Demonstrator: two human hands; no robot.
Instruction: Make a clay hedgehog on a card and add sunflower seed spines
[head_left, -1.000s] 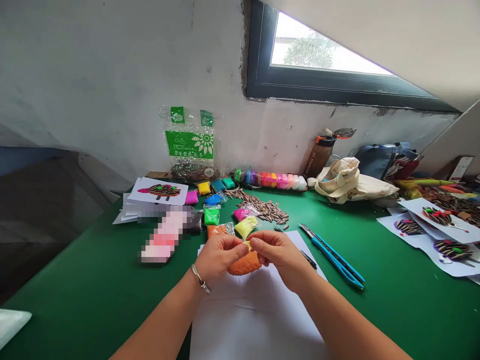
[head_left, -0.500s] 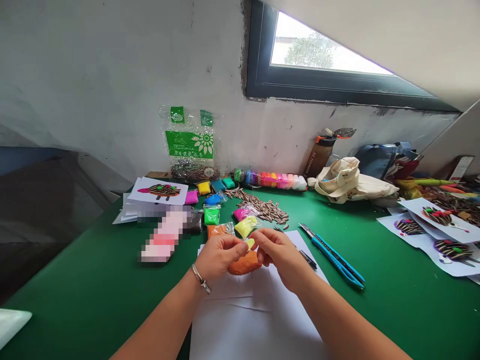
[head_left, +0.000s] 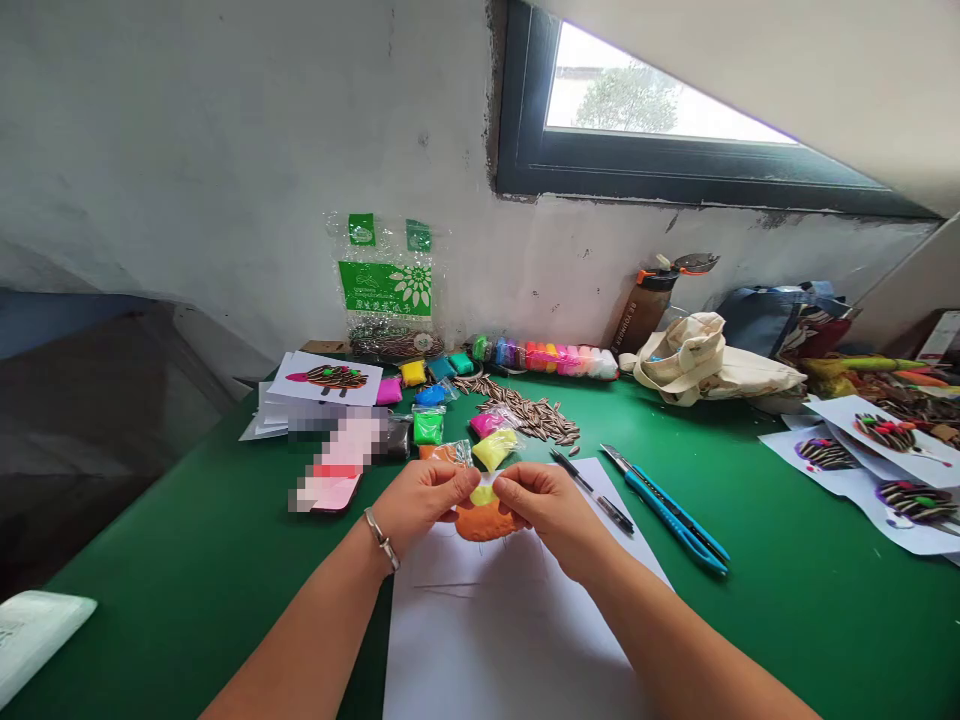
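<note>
My left hand [head_left: 424,497] and my right hand [head_left: 544,505] meet over a white sheet of paper [head_left: 510,620], both pinching a small yellow piece of clay [head_left: 483,494] between fingertips. Just below that piece, a flattened orange clay shape [head_left: 484,522] lies on the paper. A silver bracelet [head_left: 381,540] is on my left wrist. Small bags of yellow clay [head_left: 493,449], green clay [head_left: 428,427] and pink clay [head_left: 484,424] lie just beyond my hands, beside a heap of sunflower seeds [head_left: 536,416].
A blue utility knife [head_left: 667,510] and a dark pen [head_left: 592,490] lie right of the paper on the green table [head_left: 187,570]. A row of clay packets [head_left: 551,357], a seed bag [head_left: 386,290], a bottle [head_left: 637,305], a cloth bag [head_left: 705,365] and printed pictures [head_left: 877,455] line the back and right.
My hands have stayed together on the yellow piece, working it slightly lower toward the orange shape. The camera has tilted a little, shifting the scene.
</note>
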